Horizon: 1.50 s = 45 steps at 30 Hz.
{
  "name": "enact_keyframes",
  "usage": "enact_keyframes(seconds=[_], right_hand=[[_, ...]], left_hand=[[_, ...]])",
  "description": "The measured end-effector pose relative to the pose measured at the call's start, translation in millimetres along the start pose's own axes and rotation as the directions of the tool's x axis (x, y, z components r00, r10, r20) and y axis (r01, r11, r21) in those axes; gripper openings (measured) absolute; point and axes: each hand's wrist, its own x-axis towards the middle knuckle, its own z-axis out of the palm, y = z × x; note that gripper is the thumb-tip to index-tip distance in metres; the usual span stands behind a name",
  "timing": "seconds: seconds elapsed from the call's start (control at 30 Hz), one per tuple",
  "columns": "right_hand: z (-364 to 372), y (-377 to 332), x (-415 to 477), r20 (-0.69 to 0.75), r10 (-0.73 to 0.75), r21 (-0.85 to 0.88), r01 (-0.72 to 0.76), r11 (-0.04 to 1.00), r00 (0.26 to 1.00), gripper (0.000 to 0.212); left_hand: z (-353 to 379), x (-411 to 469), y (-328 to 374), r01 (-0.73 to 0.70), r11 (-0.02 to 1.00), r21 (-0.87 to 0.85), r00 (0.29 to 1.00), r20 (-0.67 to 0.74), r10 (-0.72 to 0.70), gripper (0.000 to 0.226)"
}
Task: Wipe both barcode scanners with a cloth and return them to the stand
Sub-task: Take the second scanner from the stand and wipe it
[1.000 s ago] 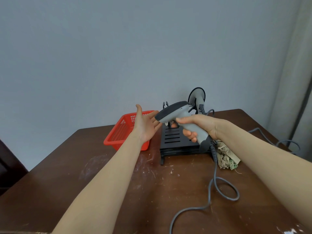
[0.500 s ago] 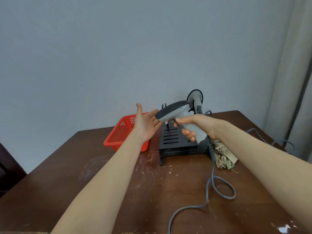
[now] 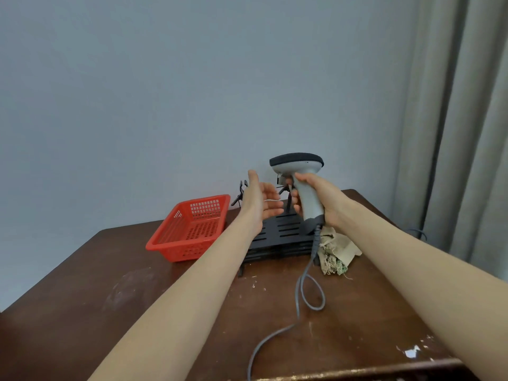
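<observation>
Brown wooden table (image 3: 132,312), scuffed and flecked with pale paint, fills the lower half of the view. Its far edge sits against a grey wall (image 3: 192,92), and its right edge lies close to a beige curtain (image 3: 461,133).

One scanner (image 3: 298,171) shows, grey with a dark cap. It's held upright in the air over the far right part of the table, just above the stand (image 3: 283,235). The right hand (image 3: 320,202) has its fingers and thumb wrapped round the scanner's handle. The left hand (image 3: 259,202) hangs just left of it, not touching, with the palm turned toward the scanner, the fingers loosely spread and slightly curled, and nothing in it.

Count for the rest:
- One black slatted stand, with thin prongs sticking up at its far side.
- One frayed tan cloth (image 3: 335,251), crumpled against the stand's right side.
- One red basket (image 3: 192,229), just left of the stand.
- One grey cable (image 3: 302,292), which drops from the scanner's handle, makes a single loop on the wood and runs off the near edge.

For open room, a wide stretch of wood runs from the basket to the near edge on the left (both forearms cross above it). The right side is tighter — the cable and the cloth take up that side.
</observation>
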Motion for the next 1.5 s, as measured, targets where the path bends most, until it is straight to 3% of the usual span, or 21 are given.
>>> enact_keyframes(seconds=[0.17, 0.27, 0.33, 0.43, 0.6, 0.67, 0.73, 0.8, 0.87, 1.03, 1.1, 1.17, 1.23, 1.3, 1.37, 1.4, 1.43, 1.5], right_hand=[[-7, -6, -14, -0.140, -0.030, 0.076, 0.041, 0.996, 0.990, 0.019], [-13, -9, -17, -0.223, -0.012, 0.094, 0.033, 0.995, 0.975, 0.021], [-19, -11, -17, -0.282, -0.006, 0.078, 0.029, 0.997, 0.959, 0.023], [-29, -12, -20, -0.284, 0.001, 0.035, 0.010, 0.999, 0.959, 0.026], [-55, -10, -27, -0.386, -0.084, -0.162, 0.022, 0.987, 0.919, 0.034], [-70, 0, -26, -0.461, -0.166, -0.471, -0.082, 0.878, 0.872, 0.030], [-83, 16, -22, -0.434, -0.170, -0.725, -0.231, 0.648, 0.885, 0.028], [-88, 32, -16, -0.424, -0.132, -0.816, -0.315, 0.485, 0.896, 0.041], [-86, 44, -10, -0.449, -0.138, -0.829, -0.353, 0.434, 0.883, 0.049], [-89, 62, 3, -0.513, -0.121, -0.766, -0.390, 0.511, 0.850, 0.039], [-89, 62, 6, -0.538, -0.119, -0.694, -0.358, 0.625, 0.834, 0.027], [-92, 56, 7, -0.570, -0.085, -0.527, -0.285, 0.801, 0.817, 0.012], [-97, 49, 4, -0.581, -0.117, -0.526, -0.262, 0.809, 0.806, 0.014], [-99, 45, -3, -0.546, -0.192, -0.738, -0.360, 0.571, 0.815, 0.009], [-100, 48, -12, -0.514, -0.253, -0.857, -0.479, 0.187, 0.820, 0.036], [-100, 50, -15, -0.496, -0.263, -0.864, -0.501, 0.054, 0.828, 0.048], [-100, 53, -17, -0.469, -0.280, -0.870, -0.493, -0.018, 0.838, 0.053], [-97, 56, -19, -0.394, -0.311, -0.900, -0.432, -0.063, 0.865, 0.048]], left_hand=[[42, -16, 1, -0.062, 0.955, 0.291, 0.968, 0.249, -0.014, 0.024], [63, -23, -6, -0.071, 0.934, 0.351, 0.940, 0.336, -0.055, 0.021], [74, -28, -9, -0.066, 0.932, 0.356, 0.936, 0.345, -0.066, 0.025], [84, -32, -12, -0.090, 0.939, 0.331, 0.945, 0.327, -0.024, 0.015], [86, -32, -18, -0.105, 0.964, 0.243, 0.967, 0.250, 0.043, 0.012], [82, -27, -19, -0.072, 0.976, 0.207, 0.979, 0.204, 0.029, 0.012], [79, -23, -19, -0.028, 0.987, 0.159, 0.983, 0.183, -0.002, 0.012], [77, -22, -20, -0.010, 0.991, 0.136, 0.983, 0.185, -0.016, 0.013], [77, -22, -22, -0.011, 0.991, 0.133, 0.981, 0.192, -0.015, 0.013], [76, -19, -25, -0.043, 0.990, 0.136, 0.979, 0.205, 0.014, 0.012], [76, -18, -26, -0.045, 0.990, 0.135, 0.977, 0.213, 0.016, 0.011], [76, -17, -27, -0.039, 0.991, 0.125, 0.976, 0.217, 0.011, 0.010], [77, -17, -27, -0.034, 0.993, 0.117, 0.975, 0.222, 0.007, 0.011], [79, -17, -28, -0.031, 0.993, 0.115, 0.974, 0.228, 0.004, 0.011], [83, -18, -29, -0.024, 0.993, 0.113, 0.972, 0.236, -0.004, 0.010], [84, -18, -30, -0.020, 0.993, 0.115, 0.971, 0.240, -0.008, 0.010], [86, -19, -31, -0.019, 0.993, 0.119, 0.970, 0.244, -0.011, 0.010], [87, -19, -32, -0.021, 0.992, 0.127, 0.970, 0.245, -0.011, 0.010]])
